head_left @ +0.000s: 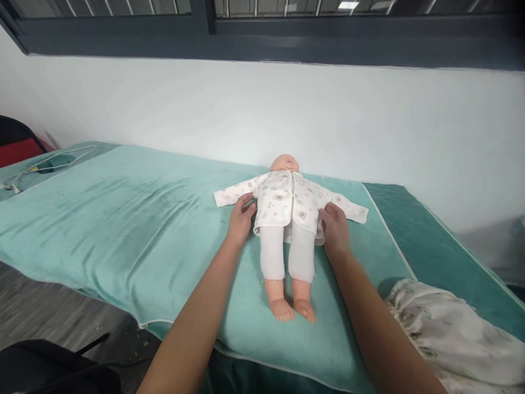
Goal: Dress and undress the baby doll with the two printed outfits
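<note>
A baby doll (pixel 284 163) lies on its back on the bed, head toward the wall and bare feet toward me. It wears a white printed baby jacket (pixel 274 200), joined at the front, with both sleeves spread out sideways. White trousers (pixel 272 253) cover its legs down to the shins. My left hand (pixel 241 218) is at the jacket's left side, fingers loosely bent and a little apart, with the fingertips at the cloth. At the opposite side, my right hand (pixel 337 227) has its fingers closed on the jacket's edge near the hem.
A teal sheet (pixel 123 219) covers the bed, wrinkled at the left. Crumpled white printed cloth (pixel 459 328) lies at the lower right. Cords (pixel 53 164) rest at the far left. Behind stands a white wall (pixel 246 109) below a dark window frame (pixel 328 41). A black object (pixel 49 366) is at the lower left.
</note>
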`<state>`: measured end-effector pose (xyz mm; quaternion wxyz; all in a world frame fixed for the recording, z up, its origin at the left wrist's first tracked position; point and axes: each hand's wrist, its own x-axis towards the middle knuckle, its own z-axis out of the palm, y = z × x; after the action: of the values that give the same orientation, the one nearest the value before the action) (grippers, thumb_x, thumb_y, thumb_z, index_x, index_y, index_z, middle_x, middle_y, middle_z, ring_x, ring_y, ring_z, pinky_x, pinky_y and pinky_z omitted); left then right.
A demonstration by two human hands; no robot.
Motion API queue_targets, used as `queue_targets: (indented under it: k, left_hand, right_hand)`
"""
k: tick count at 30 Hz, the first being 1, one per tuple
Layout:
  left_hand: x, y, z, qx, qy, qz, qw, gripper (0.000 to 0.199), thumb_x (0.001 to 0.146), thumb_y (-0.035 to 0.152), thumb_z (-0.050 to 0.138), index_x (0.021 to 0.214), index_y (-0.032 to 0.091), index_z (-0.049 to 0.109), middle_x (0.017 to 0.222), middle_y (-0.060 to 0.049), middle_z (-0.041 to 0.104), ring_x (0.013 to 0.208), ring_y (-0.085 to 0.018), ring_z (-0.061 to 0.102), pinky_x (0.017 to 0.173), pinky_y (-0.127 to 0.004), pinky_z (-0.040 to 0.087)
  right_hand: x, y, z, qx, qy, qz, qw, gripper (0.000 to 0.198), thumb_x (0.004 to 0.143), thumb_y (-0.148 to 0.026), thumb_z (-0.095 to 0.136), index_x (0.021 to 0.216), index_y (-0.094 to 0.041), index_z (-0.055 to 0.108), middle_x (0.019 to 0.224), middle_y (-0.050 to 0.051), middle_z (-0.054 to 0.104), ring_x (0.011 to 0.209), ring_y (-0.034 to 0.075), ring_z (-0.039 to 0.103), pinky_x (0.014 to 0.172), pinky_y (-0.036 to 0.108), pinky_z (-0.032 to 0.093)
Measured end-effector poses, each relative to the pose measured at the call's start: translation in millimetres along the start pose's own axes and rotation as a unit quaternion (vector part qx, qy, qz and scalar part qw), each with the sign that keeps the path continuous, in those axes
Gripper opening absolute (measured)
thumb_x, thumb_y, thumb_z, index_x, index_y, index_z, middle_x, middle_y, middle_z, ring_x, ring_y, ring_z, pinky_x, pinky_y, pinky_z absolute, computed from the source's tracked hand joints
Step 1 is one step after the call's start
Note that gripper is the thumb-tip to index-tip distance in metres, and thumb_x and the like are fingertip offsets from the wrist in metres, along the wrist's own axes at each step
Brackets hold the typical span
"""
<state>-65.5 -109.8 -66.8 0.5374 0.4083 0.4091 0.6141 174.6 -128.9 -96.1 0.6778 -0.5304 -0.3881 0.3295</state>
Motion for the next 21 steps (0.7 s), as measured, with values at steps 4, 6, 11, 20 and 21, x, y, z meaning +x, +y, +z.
queue_targets:
  k: [4,6,11,20,21]
  left_hand:
    - [-29,6,-1,0.137,-0.097,0.126,0.978,0.034,0.08,0.025,0.07,0.114,0.027,0.069,0.141,-0.007,0.056,0.137,-0.027,0.045,0.117,-0.043,0.033]
    - [-41,7,-3,0.185,-0.143,0.178,0.956,0.037,0.079,0.023,0.071,0.116,0.027,0.069,0.147,-0.008,0.05,0.141,-0.027,0.04,0.119,-0.043,0.028]
    - [-51,3,-1,0.225,-0.117,0.204,0.946,0.028,0.081,0.021,0.066,0.108,0.027,0.071,0.138,-0.01,0.055,0.133,-0.029,0.047,0.118,-0.047,0.03]
    - [-39,-4,5,0.223,-0.057,0.22,0.948,0.023,0.086,0.02,0.057,0.102,0.026,0.07,0.117,-0.01,0.062,0.122,-0.029,0.05,0.115,-0.043,0.031]
    - [-37,-5,5,0.239,-0.055,0.229,0.942,0.024,0.087,0.019,0.055,0.104,0.026,0.07,0.117,-0.01,0.062,0.121,-0.028,0.051,0.114,-0.042,0.032]
  right_hand:
    - [-35,-18,-4,-0.158,-0.028,-0.196,0.967,0.048,0.083,-0.038,0.067,0.127,-0.024,0.053,0.15,0.01,0.046,0.141,0.025,0.039,0.118,0.051,0.029]
    - [-49,-25,-6,-0.213,-0.076,-0.267,0.937,0.044,0.083,-0.039,0.069,0.124,-0.026,0.057,0.147,0.01,0.048,0.139,0.026,0.041,0.118,0.052,0.029]
    - [-63,-29,-8,-0.273,-0.077,-0.276,0.918,0.022,0.087,-0.039,0.064,0.104,-0.024,0.063,0.113,0.009,0.06,0.107,0.024,0.058,0.091,0.043,0.051]
    - [-64,-28,-6,-0.335,-0.07,-0.326,0.881,0.034,0.089,-0.017,0.043,0.115,-0.024,0.063,0.111,0.009,0.062,0.099,0.023,0.061,0.084,0.038,0.051]
    - [-63,-28,-6,-0.326,-0.07,-0.327,0.884,0.034,0.088,-0.016,0.042,0.114,-0.024,0.063,0.11,0.009,0.062,0.1,0.023,0.06,0.084,0.038,0.051]
